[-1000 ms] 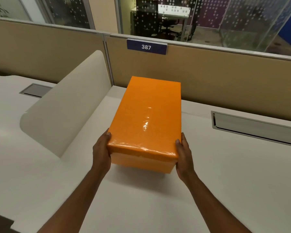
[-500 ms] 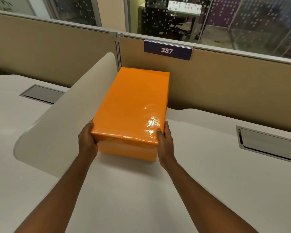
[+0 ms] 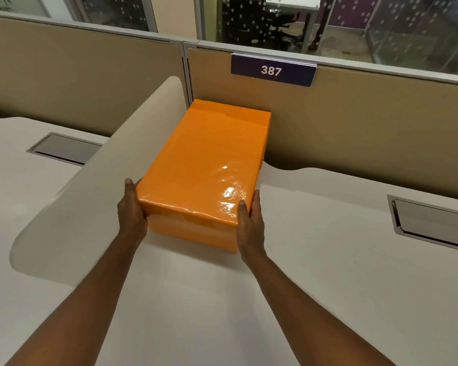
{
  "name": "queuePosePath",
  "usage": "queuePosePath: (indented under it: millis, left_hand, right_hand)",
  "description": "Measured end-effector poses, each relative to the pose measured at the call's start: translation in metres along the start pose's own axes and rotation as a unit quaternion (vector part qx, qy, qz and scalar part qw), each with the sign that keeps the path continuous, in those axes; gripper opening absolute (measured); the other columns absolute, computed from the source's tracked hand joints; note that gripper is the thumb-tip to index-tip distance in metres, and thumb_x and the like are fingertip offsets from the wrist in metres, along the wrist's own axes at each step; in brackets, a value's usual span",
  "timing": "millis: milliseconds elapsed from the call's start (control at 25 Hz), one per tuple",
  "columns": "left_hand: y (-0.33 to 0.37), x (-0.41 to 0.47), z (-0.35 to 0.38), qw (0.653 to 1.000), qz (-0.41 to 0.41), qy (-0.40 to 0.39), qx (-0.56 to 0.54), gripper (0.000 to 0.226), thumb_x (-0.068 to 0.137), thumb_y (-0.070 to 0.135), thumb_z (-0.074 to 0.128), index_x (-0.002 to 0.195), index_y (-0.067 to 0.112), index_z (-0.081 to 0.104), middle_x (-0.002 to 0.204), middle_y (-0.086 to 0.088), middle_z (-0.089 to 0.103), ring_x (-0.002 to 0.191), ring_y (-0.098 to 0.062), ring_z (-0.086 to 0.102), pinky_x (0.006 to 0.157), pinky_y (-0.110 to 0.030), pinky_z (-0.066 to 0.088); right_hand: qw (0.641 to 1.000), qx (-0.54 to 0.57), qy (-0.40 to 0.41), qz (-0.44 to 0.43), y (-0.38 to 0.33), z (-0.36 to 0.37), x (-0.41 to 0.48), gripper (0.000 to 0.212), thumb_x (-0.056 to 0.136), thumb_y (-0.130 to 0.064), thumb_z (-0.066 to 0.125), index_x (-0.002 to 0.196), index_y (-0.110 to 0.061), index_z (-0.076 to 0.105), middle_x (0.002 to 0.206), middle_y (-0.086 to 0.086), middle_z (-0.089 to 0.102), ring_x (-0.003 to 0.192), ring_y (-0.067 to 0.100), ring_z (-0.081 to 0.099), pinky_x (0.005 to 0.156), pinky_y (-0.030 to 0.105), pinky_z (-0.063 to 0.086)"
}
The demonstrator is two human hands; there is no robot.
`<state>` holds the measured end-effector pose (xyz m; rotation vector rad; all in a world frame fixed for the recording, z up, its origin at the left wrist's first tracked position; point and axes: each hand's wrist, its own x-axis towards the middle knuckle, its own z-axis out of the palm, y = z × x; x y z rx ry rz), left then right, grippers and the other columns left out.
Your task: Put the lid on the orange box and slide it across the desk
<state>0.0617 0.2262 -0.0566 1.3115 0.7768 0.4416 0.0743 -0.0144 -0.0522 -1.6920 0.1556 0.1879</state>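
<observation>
The orange box (image 3: 193,233) rests on the white desk (image 3: 315,273) with its glossy orange lid (image 3: 206,159) fitted on top. Its far end is close to or against the tan partition wall. My left hand (image 3: 131,212) presses the near left corner of the box, thumb up along the lid's edge. My right hand (image 3: 250,223) grips the near right corner, thumb on the lid. Both arms reach forward from the bottom of the view.
A curved cream divider panel (image 3: 98,180) stands just left of the box. The tan partition (image 3: 354,133) with a blue "387" sign (image 3: 271,71) runs along the back. Metal cable hatches sit in the desk at left (image 3: 64,149) and right (image 3: 434,223).
The box has slid away from me toward the partition, with both hands staying on its near corners. The view has followed it forward.
</observation>
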Motion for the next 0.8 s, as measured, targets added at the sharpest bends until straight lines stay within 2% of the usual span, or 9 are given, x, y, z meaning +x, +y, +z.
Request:
queuePosePath:
  millis: [200,240,360,480,560,640,720,800]
  left_hand:
    - [0.007,0.011,0.000,0.996,0.019,0.048,0.074,0.044,0.087,0.064,0.034,0.096,0.034,0.064,0.086,0.005,0.066,0.083,-0.015,0.064,0.078,-0.037,0.051]
    - [0.009,0.012,0.000,0.995,0.017,0.063,0.082,0.045,0.087,0.062,0.034,0.092,0.029,0.063,0.082,0.004,0.064,0.080,-0.015,0.062,0.077,-0.037,0.050]
    - [0.013,0.013,0.003,0.986,0.023,0.101,0.131,0.047,0.089,0.058,0.037,0.066,0.021,0.055,0.069,0.000,0.056,0.072,-0.021,0.054,0.067,-0.032,0.043]
    - [0.020,0.003,0.006,0.976,0.043,0.121,0.175,0.054,0.093,0.056,0.035,0.059,0.016,0.048,0.066,-0.003,0.051,0.073,-0.024,0.051,0.069,-0.035,0.038]
    - [0.024,-0.012,0.008,0.964,0.052,0.146,0.218,0.060,0.097,0.054,0.028,0.066,0.008,0.051,0.071,-0.008,0.055,0.075,-0.026,0.051,0.070,-0.035,0.036]
    - [0.028,-0.033,0.009,0.950,0.076,0.175,0.248,0.061,0.099,0.048,0.028,0.087,-0.003,0.060,0.087,-0.019,0.062,0.082,-0.031,0.055,0.073,-0.037,0.038]
    - [0.021,-0.062,0.015,0.937,0.123,0.186,0.269,0.055,0.099,0.041,0.036,0.106,-0.008,0.059,0.105,-0.027,0.063,0.100,-0.039,0.058,0.083,-0.042,0.042]
    - [0.011,-0.090,0.024,0.922,0.144,0.184,0.309,0.050,0.097,0.036,0.044,0.120,-0.008,0.050,0.124,-0.030,0.053,0.116,-0.043,0.050,0.096,-0.048,0.041]
  right_hand:
    - [0.999,-0.021,0.025,0.006,-0.003,0.016,0.001,0.058,0.097,-0.043,0.033,0.149,-0.031,0.010,0.152,0.001,0.032,0.130,0.025,0.043,0.102,0.045,0.044]
    - [0.999,-0.021,0.025,0.004,-0.004,0.018,0.000,0.058,0.098,-0.043,0.033,0.149,-0.030,0.009,0.153,0.001,0.031,0.131,0.025,0.042,0.102,0.043,0.044]
    - [0.999,-0.026,0.022,0.002,-0.007,0.020,-0.001,0.059,0.098,-0.042,0.032,0.150,-0.028,0.008,0.154,0.002,0.029,0.132,0.026,0.040,0.102,0.041,0.043]
    - [0.999,-0.052,0.007,-0.005,-0.010,0.014,-0.002,0.061,0.098,-0.043,0.033,0.150,-0.025,0.006,0.155,0.003,0.025,0.136,0.028,0.036,0.105,0.042,0.040]
    - [0.998,-0.063,-0.021,0.012,-0.018,0.006,-0.003,0.066,0.097,-0.045,0.035,0.150,-0.025,0.003,0.157,0.004,0.022,0.138,0.030,0.033,0.107,0.045,0.037]
    - [0.997,-0.051,-0.024,0.046,-0.023,-0.001,-0.008,0.075,0.093,-0.052,0.040,0.150,-0.028,-0.002,0.158,0.005,0.020,0.139,0.032,0.030,0.107,0.047,0.034]
    - [0.996,-0.034,0.004,0.081,-0.026,-0.015,-0.012,0.078,0.090,-0.058,0.041,0.150,-0.029,0.000,0.158,0.006,0.020,0.140,0.033,0.029,0.108,0.049,0.032]
    - [0.993,-0.049,0.036,0.099,-0.028,-0.031,-0.018,0.075,0.090,-0.058,0.040,0.150,-0.026,0.008,0.157,0.007,0.022,0.140,0.033,0.029,0.108,0.048,0.032]
